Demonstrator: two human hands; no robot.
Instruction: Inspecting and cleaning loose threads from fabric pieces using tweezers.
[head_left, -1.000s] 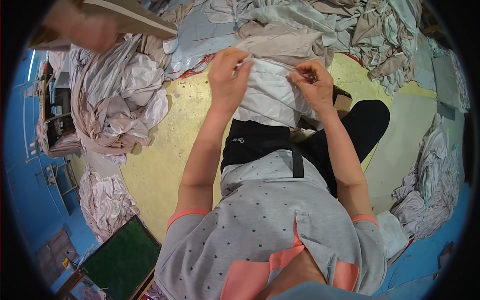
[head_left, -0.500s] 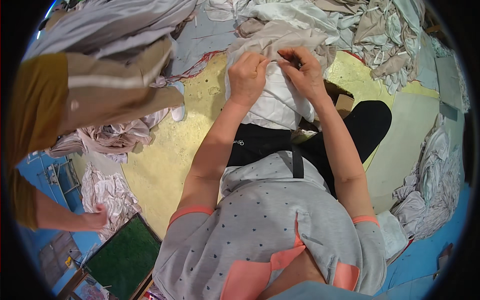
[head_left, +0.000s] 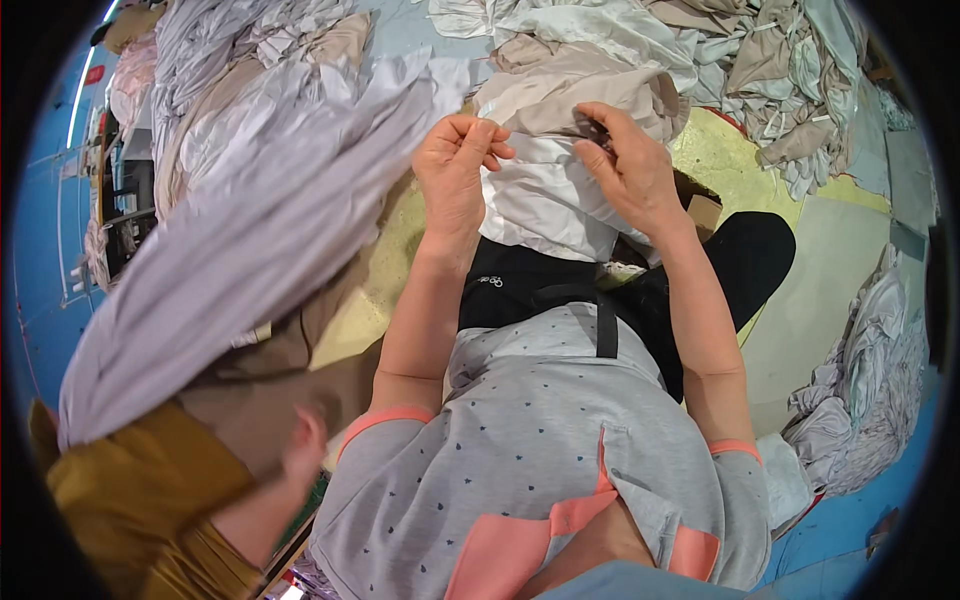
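- My left hand (head_left: 455, 165) pinches the white garment's (head_left: 545, 195) edge on my lap, fingers together.
- Right hand (head_left: 625, 165) grips its far fold, clamped.
- Co-worker's sleeve (head_left: 120, 500) carries a grey bundle (head_left: 250, 250) close by; I judge it could brush my arm and loosen my pinch.
- Fabric heaps (head_left: 770, 70) beyond.

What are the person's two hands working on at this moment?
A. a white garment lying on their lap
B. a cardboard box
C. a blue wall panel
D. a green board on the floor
A: both the left hand and the right hand pinch at the top edge of the white garment spread over the lap.
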